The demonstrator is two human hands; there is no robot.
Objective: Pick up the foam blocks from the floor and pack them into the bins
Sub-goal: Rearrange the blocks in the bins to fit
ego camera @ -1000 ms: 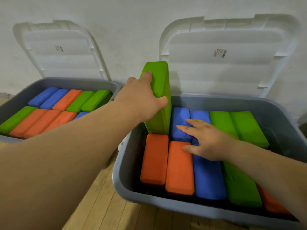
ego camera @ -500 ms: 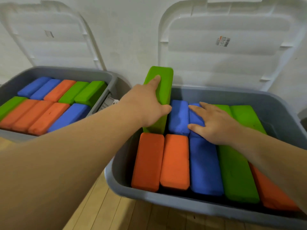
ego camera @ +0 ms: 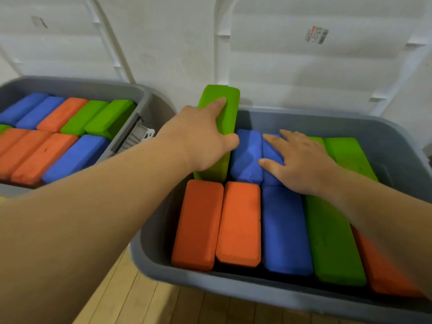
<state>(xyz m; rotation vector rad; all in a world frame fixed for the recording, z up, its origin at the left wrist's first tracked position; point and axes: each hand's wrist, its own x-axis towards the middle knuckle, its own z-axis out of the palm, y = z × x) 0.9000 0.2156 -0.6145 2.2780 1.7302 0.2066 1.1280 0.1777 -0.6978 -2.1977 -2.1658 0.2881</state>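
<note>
Standing on end, long axis vertical, the green rectangular foam block [ego camera: 222, 106] is gripped by the left hand [ego camera: 201, 141], while the right hand [ego camera: 301, 162] lies flat, fingers straight, on blue foam blocks [ego camera: 246, 157].

Your left hand [ego camera: 201, 141] grips a green foam block [ego camera: 231, 118] that stands on end, slightly tilted, in the far left corner of the right grey bin [ego camera: 233, 286]. Beside it, orange, blue and green blocks lie flat in two rows. Your right hand [ego camera: 301, 164] rests flat on the far blue blocks [ego camera: 246, 155]. The left grey bin [ego camera: 70, 81] holds two similar flat rows.
</note>
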